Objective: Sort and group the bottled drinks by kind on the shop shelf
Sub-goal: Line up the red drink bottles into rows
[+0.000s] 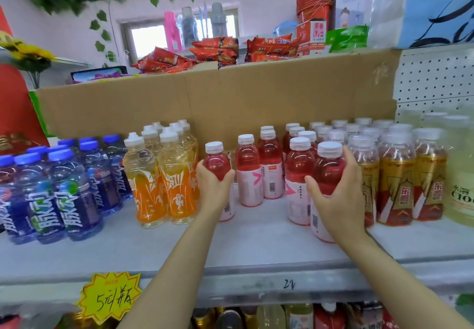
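Note:
On the grey shelf (256,241) stand groups of bottles. Blue-capped blue bottles (64,190) fill the left, orange-labelled bottles (164,175) come beside them, red drinks with pink labels (259,167) stand in the middle, and gold-labelled bottles (400,180) are on the right. My left hand (214,187) grips one red bottle (216,162) that stands next to the orange group. My right hand (336,195) wraps around another red bottle (329,167) at the front of the red group, beside the gold ones.
A brown cardboard sheet (218,103) backs the shelf. Pale yellow-green bottles (459,175) stand at the far right. A yellow star price tag (110,295) hangs on the shelf's front edge. More bottles show on the shelf below (282,316). Red snack packs (220,52) lie above.

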Demonstrator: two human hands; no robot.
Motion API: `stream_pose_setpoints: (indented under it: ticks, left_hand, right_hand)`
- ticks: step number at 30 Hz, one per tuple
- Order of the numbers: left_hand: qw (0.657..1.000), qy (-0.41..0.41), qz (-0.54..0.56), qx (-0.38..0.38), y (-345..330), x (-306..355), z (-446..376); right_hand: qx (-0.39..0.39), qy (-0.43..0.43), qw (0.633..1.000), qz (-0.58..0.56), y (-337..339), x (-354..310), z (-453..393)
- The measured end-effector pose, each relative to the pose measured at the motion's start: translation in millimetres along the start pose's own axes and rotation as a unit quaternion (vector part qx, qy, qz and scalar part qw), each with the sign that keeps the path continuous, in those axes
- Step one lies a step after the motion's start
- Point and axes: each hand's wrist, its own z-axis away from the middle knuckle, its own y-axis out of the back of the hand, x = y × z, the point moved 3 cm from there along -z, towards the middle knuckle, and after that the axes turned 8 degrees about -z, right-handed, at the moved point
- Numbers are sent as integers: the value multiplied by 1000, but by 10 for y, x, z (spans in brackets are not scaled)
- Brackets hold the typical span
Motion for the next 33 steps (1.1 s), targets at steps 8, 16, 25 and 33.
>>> stream_pose_setpoints:
  ticks: [8,16,25,33]
  left_hand:
    - [998,49,-24,-41,-301,-76,-582]
    - [996,36,-17,-79,-421,-173,-891]
    - [992,78,-18,-99,-487,-191,-920]
    - [997,34,-71,-7,-500,210,-133]
  right_hand:
    - [-17,-18,998,-57,31,12,48]
    - [-14,-18,996,-84,50,0,109]
    - [-18,-22,995,-95,44,-8,118]
    - [-14,-35,993,-109,43,-2,148]
